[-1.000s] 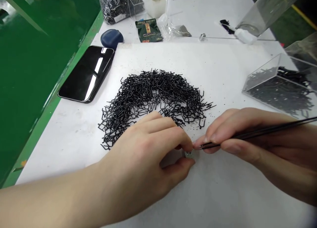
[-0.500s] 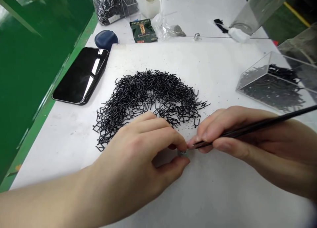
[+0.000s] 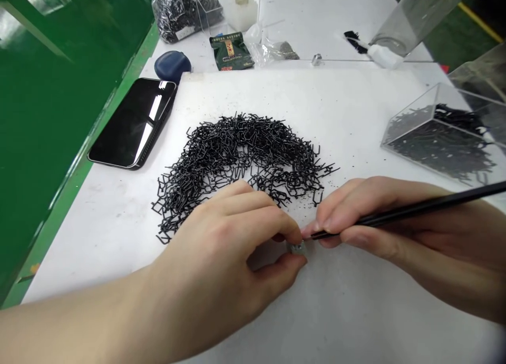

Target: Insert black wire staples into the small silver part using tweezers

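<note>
Between thumb and forefinger, my left hand [image 3: 237,242] pinches a small silvery metal block [image 3: 297,247] just above the white work surface. Black tweezers [image 3: 411,210] lie in my right hand [image 3: 379,216], their tips pressed together right beside the block. Whether the tips hold anything is too small to tell. Fingers of both hands nearly meet at the block. Beyond my left hand spreads an arched heap of small bent black wire pieces [image 3: 253,137], with part of its near side hidden by that hand.
A phone [image 3: 132,124] and a dark blue rounded case [image 3: 172,66] lie at the left. Behind are a green packet [image 3: 231,51] and a bag of black pieces [image 3: 179,13]. To the right stands a clear box [image 3: 438,137] holding more black pieces.
The tweezers' tips were slightly apart and now are closed together. The whole view has shifted a little; my left hand keeps its pinch on the block.
</note>
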Action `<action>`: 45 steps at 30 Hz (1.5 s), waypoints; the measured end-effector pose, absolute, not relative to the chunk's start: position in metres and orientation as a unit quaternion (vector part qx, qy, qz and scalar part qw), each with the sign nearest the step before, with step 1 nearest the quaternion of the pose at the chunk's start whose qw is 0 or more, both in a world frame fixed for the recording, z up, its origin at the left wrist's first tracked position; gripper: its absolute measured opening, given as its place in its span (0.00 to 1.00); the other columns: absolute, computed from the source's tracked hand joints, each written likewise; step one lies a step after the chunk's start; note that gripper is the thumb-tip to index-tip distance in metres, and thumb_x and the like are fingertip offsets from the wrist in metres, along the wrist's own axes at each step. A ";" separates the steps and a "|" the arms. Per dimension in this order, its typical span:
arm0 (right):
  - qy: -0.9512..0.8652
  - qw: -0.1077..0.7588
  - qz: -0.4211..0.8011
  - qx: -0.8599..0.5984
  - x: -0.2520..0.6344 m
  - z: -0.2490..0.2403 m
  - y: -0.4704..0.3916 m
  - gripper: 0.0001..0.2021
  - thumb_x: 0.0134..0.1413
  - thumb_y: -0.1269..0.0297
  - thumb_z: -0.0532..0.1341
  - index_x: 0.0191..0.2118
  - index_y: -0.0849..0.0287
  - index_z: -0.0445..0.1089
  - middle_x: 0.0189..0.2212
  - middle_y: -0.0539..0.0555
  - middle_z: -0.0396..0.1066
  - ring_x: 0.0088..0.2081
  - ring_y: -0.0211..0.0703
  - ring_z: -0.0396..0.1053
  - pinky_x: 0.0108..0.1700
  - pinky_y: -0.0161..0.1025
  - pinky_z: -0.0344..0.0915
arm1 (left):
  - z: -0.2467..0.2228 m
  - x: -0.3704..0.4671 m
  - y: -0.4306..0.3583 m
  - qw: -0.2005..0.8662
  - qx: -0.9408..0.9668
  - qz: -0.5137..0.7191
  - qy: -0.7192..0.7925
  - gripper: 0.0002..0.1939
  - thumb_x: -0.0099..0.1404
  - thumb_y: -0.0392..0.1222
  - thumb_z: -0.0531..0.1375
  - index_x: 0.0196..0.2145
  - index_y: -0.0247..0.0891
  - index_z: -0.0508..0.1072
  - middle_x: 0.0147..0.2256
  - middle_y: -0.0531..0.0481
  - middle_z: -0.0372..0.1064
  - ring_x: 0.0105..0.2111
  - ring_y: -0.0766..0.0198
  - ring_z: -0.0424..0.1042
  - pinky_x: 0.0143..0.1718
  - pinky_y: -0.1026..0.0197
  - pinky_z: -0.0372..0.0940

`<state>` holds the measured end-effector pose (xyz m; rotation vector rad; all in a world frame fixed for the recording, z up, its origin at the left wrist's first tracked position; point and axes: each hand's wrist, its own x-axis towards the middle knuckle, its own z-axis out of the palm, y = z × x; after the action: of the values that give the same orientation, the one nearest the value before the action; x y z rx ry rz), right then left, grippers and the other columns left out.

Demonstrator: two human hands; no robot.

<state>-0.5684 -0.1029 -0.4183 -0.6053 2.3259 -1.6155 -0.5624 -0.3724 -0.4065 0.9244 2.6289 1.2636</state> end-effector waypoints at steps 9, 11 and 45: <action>0.791 0.134 -0.561 -0.202 -0.563 -0.417 -0.096 0.05 0.76 0.57 0.72 0.48 0.34 0.86 0.42 0.43 0.88 0.45 0.40 0.88 0.45 0.28 0.83 | -0.409 -0.563 -0.370 0.041 0.301 0.410 0.860 0.07 0.70 0.29 0.74 0.39 0.39 0.87 0.35 0.57 0.83 0.37 0.65 0.76 0.42 0.63 0.73; 0.788 0.135 -0.561 -0.215 -0.563 -0.419 -0.096 0.08 0.76 0.61 0.72 0.49 0.33 0.86 0.43 0.43 0.89 0.46 0.40 0.87 0.47 0.29 0.83 | -0.408 -0.562 -0.370 0.037 0.305 0.414 0.857 0.07 0.70 0.29 0.74 0.39 0.39 0.87 0.35 0.57 0.84 0.38 0.65 0.77 0.42 0.63 0.73; 0.766 0.151 -0.591 -0.205 -0.564 -0.423 -0.097 0.13 0.70 0.66 0.75 0.51 0.35 0.89 0.43 0.47 0.90 0.46 0.48 0.88 0.45 0.37 0.86 | -0.408 -0.563 -0.371 0.049 0.311 0.428 0.847 0.07 0.71 0.27 0.72 0.39 0.37 0.86 0.36 0.55 0.84 0.38 0.65 0.77 0.45 0.62 0.73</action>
<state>-0.5636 -0.0967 -0.4228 -0.5898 2.1990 -1.6967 -0.5627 -0.3714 -0.4082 0.9469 2.5822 1.3031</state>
